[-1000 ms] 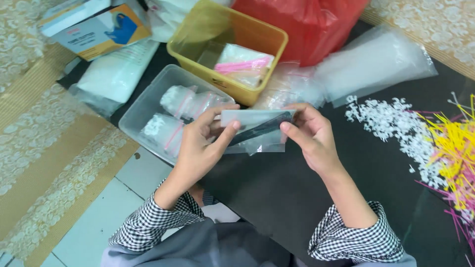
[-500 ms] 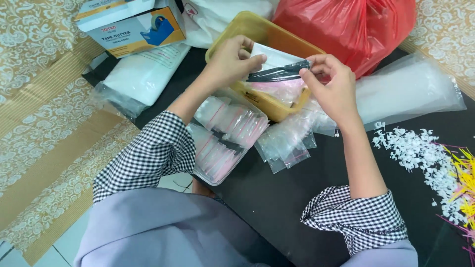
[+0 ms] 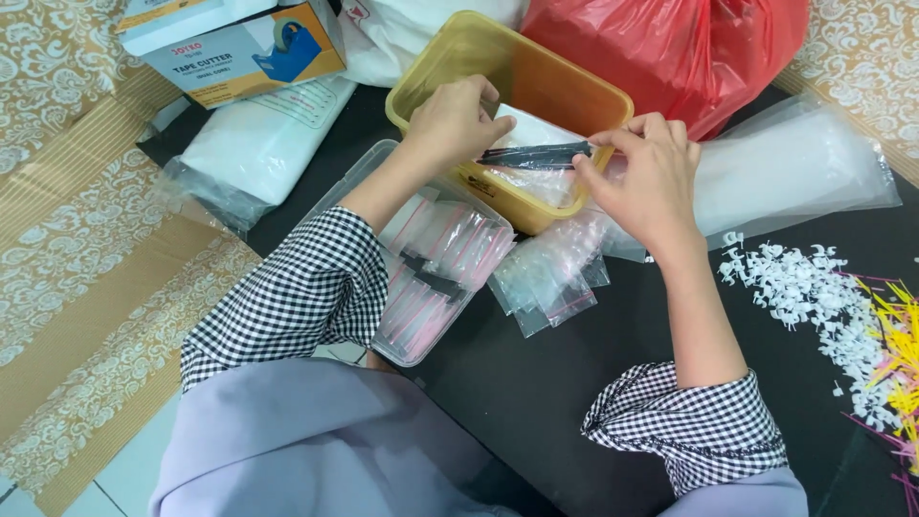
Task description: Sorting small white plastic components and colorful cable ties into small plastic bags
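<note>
While both our hands pinch the small filled bag (image 3: 534,155) by its ends, it hangs flat just above the yellow tub (image 3: 450,62), about over the tub's near half. Left fingers (image 3: 483,123) closed on its left end, right fingers (image 3: 613,142) closed on its right end; dark contents show through the plastic between them.

Risks, as we judge them: the grip is only at the tips, so a slack pinch could let one end drop and the bag fall askew onto the packets already in the tub. If its seal is not pressed fully shut, the contents could slide out.

Outward from the tub: empty pink-striped bags (image 3: 546,278) just beside its near wall, clear box (image 3: 378,172) of packets at its left, red sack (image 3: 670,48) behind it, white bits (image 3: 804,287) and yellow strips (image 3: 900,335) well to its right, cardboard box (image 3: 239,48) far left.
</note>
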